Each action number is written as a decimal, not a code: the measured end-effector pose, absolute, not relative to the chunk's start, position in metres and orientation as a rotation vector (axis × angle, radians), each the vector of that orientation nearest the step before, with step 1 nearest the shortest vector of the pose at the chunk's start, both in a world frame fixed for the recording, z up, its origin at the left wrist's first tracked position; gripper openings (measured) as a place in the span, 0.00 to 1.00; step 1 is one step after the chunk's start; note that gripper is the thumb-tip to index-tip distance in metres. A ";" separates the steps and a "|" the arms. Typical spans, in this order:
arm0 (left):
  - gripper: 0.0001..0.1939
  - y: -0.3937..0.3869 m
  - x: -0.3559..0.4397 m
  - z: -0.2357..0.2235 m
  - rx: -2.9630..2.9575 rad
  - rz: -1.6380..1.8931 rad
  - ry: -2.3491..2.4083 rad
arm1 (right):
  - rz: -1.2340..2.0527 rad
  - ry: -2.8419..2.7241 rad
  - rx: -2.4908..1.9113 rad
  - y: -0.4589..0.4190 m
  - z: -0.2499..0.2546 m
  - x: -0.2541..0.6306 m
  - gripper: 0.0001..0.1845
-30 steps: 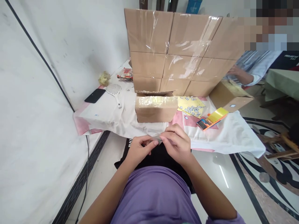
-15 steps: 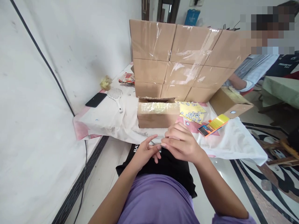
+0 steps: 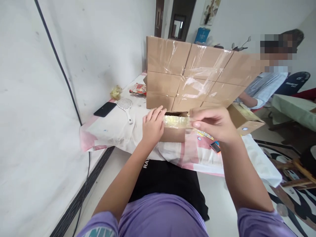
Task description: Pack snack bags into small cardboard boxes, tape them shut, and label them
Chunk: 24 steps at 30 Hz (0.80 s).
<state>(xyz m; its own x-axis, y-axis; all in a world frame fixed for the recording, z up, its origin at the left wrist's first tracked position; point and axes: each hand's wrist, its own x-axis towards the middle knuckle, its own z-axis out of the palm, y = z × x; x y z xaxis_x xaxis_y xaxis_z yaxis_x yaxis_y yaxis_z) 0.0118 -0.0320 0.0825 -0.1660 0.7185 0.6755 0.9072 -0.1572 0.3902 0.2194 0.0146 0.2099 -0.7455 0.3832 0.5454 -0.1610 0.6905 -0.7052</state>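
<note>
A small cardboard box, its top covered in yellowish clear tape, sits on the white cloth-covered table. My left hand lies against the box's left end with its fingers stretched out over the top edge. My right hand hovers over the box's right end, fingers pinched together; what they hold, perhaps a thin clear strip, is too faint to name. Behind the box stands a stack of taped cardboard boxes.
On the table lie a black phone, a white slotted spoon, snack packets and an orange-and-yellow tool partly hidden by my wrist. Another person's arm rests at an open carton on the right. A wall runs along the left.
Both hands have risen from my lap, where they worked together on something small, and spread apart to the two ends of the small box. The view has tilted upward.
</note>
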 end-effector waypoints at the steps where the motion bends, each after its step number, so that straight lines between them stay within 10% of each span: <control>1: 0.30 -0.023 0.010 0.087 -1.910 -1.133 -1.877 | 1.032 -2.238 -0.225 0.023 0.211 0.212 0.12; 9: 0.29 -0.017 0.001 0.071 -2.068 -1.111 -2.076 | 1.056 -2.416 -0.726 0.127 0.152 0.158 0.26; 24: 0.27 -0.021 0.000 0.060 -2.113 -0.920 -1.965 | 1.010 -2.501 -0.778 0.167 0.112 0.155 0.16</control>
<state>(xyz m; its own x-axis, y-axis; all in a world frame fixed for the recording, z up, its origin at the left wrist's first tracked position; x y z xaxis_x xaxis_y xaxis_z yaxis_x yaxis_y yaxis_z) 0.0001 -0.0213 0.0596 -0.0235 0.8680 0.4960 0.9367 -0.1543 0.3143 0.1546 0.1666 0.1119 -0.7952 0.5983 0.0985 0.3621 0.5990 -0.7142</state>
